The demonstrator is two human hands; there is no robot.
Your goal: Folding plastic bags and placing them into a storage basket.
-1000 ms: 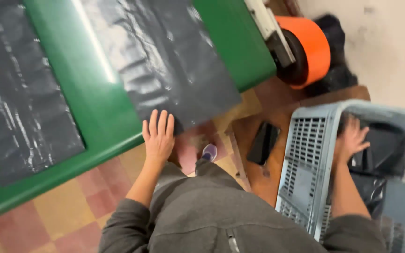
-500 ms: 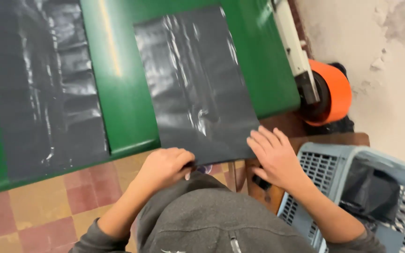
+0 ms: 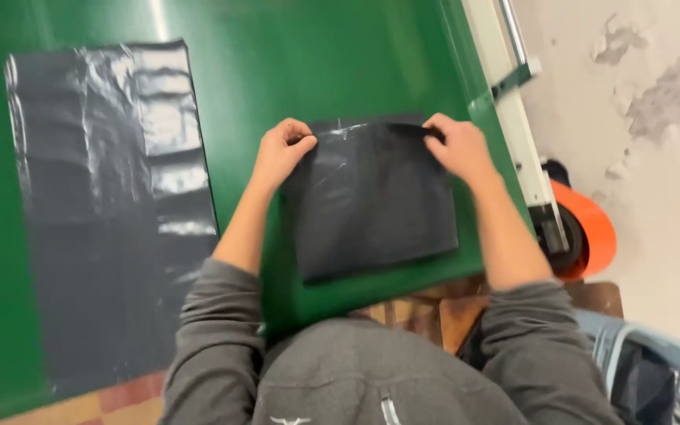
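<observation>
Head view: we are pinching the far edge of a folded black plastic bag with our left hand and right hand. It is lying on the green table, beside a flat black plastic sheet.

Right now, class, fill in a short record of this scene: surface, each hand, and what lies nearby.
Surface: green table
Left hand: pinches the top left corner of a folded black plastic bag
Right hand: pinches the bag's top right corner
Further left: a second black bag, lying flat and unfolded
Right of table: orange roll by the wall
Bottom right: grey basket, partly in view
</observation>
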